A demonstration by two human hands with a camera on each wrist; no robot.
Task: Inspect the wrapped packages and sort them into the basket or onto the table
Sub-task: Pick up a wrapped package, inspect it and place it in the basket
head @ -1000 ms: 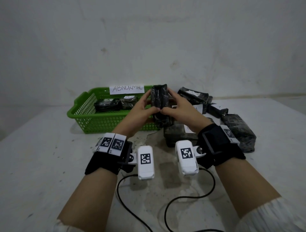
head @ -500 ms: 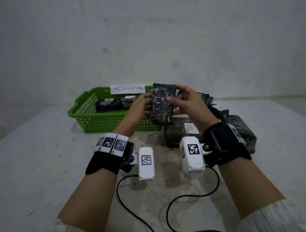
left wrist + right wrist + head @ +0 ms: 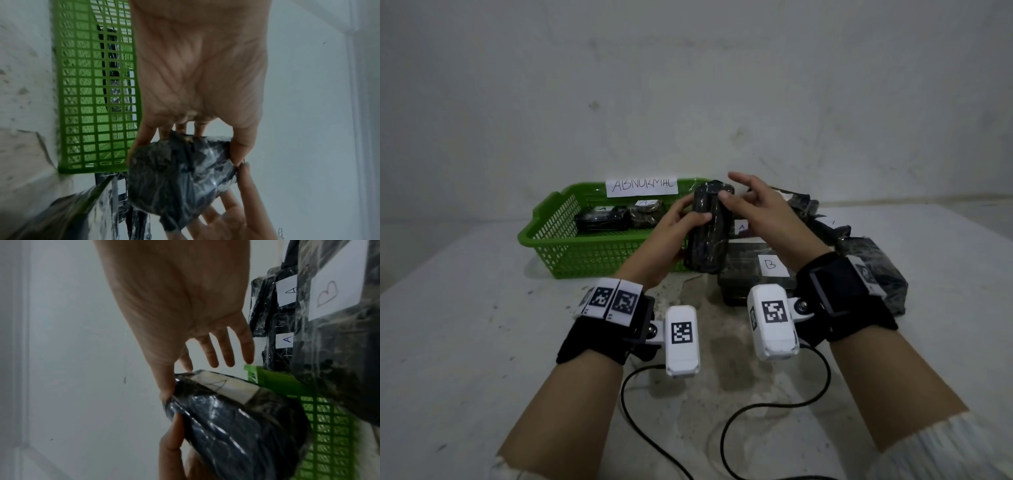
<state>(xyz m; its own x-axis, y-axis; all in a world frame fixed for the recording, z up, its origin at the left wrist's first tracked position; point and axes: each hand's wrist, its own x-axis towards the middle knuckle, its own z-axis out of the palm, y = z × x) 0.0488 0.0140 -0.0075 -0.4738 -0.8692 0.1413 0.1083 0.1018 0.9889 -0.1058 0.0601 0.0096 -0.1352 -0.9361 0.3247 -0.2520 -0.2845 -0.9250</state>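
My left hand (image 3: 688, 221) grips a black film-wrapped package (image 3: 710, 229) upright above the table, just right of the green basket (image 3: 585, 240). In the left wrist view the fingers and thumb of my left hand (image 3: 185, 142) curl round the package (image 3: 180, 178). My right hand (image 3: 743, 197) has straight, spread fingers, and only its thumb touches the package's top edge. The right wrist view shows a white label marked A on the package (image 3: 236, 415) and my right hand (image 3: 205, 369) open above it.
The basket carries an ABNORMAL sign (image 3: 642, 186) and holds two wrapped packages (image 3: 602, 219). Several more packages lie on the table to the right, one labelled B (image 3: 753, 274) and another at the far right (image 3: 873, 270). Two black cables (image 3: 774, 407) trail across the near table.
The package was turned about its long axis between both hands. My right hand has let go of its grip and spread its fingers, and only the thumb stays on the package.
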